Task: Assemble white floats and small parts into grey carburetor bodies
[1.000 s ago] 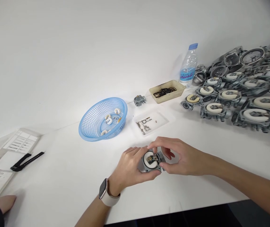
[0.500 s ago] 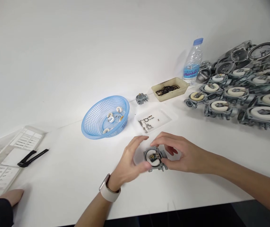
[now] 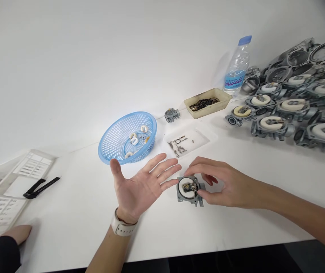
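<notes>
Grey metal makes the body (image 3: 190, 187) that sits on the white table (image 3: 162, 227), directly at the right fingertips, with a white ring-shaped float (image 3: 182, 188) in its upper opening. The left hand (image 3: 145, 187) has just left this body and is now turned palm upward, its fingers spread and released, holding nothing. Only the little fingertip comes near the body's edge; I cannot tell if it touches. Because of this change, the steadying of the body seems to depend on the right hand (image 3: 222, 182) alone. Its index finger curves over the far edge and its thumb meets the right side, but whether they grip firmly or only rest, I cannot tell. Beyond the fingertips of both hands lies a white tray (image 3: 202, 140) with small metal parts (image 3: 181, 150). Past the left fingers stands a blue basket (image 3: 102, 151) with more floats, and the left hand itself is in the way between basket and body. Farther from the right fingers are a yellowish tray (image 3: 212, 110) of dark rings, a bottle (image 3: 234, 77), and many similar bodies (image 3: 273, 125) crowding the right side.
</notes>
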Motion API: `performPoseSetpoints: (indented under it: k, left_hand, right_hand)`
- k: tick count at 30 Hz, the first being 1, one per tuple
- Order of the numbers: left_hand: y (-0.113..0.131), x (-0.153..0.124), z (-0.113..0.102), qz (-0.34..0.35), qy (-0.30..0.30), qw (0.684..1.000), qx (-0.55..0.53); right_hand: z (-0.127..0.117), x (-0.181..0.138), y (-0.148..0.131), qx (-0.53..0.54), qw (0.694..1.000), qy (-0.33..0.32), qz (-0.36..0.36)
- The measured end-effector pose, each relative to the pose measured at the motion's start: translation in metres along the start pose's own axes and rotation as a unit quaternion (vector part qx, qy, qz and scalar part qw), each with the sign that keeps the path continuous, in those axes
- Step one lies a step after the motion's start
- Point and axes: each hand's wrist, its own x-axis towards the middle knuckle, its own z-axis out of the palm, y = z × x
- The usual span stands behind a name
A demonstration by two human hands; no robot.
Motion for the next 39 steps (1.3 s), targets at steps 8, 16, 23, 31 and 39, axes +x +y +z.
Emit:
performPoseSetpoints:
  k: [8, 16, 23, 31, 39]
  left_hand:
    - [-0.002, 0.000, -0.002, 0.013, -0.006, 0.997, 0.081]
    - [-0.001, 0.002, 0.012, 0.044, -0.048, 0.966, 0.252]
    - [-0.018, 0.012, 0.037, 0.071, -0.024, 0.951, 0.299]
    - [-0.025, 0.009, 0.042, 0.021, 0.003, 0.935, 0.354]
    - [-0.026, 0.010, 0.043, 0.037, 0.010, 0.921, 0.387]
  right_hand:
    - [-0.001, 0.002, -0.003, -0.016, 1.000, -0.014, 0.000]
    - [-0.002, 0.002, -0.005, -0.006, 1.000, -0.023, 0.004]
    - [-0.003, 0.000, -0.004, -0.025, 0.999, -0.035, -0.005]
    - [-0.001, -0.003, -0.001, -0.038, 0.999, -0.015, -0.014]
    - [-0.004, 0.000, -0.006, 0.001, 0.999, -0.022, 0.033]
